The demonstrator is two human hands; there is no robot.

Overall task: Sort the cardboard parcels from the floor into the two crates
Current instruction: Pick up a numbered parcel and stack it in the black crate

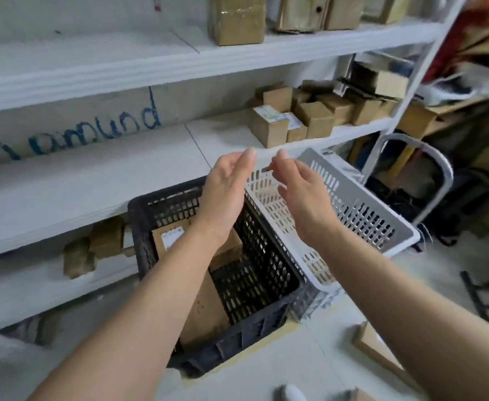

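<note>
A black crate (150, 209) stands on the floor below the shelves with brown cardboard parcels (205, 311) inside it. Touching its right side is a white and grey crate (361, 206). Both of my hands are raised above the two crates, palms facing each other, fingers apart and holding nothing. My left hand (225, 192) hovers over the black crate's far right corner. My right hand (301, 195) hovers over the white crate. Another cardboard parcel (373, 348) lies on the floor at the lower right, partly behind my right forearm.
White shelving (121, 68) runs across the back, with several small cardboard boxes (309, 114) on the middle shelf and more on the top one. A folding chair (422, 175) and dark clutter stand to the right. Brown parcels (92, 247) sit under the lowest shelf.
</note>
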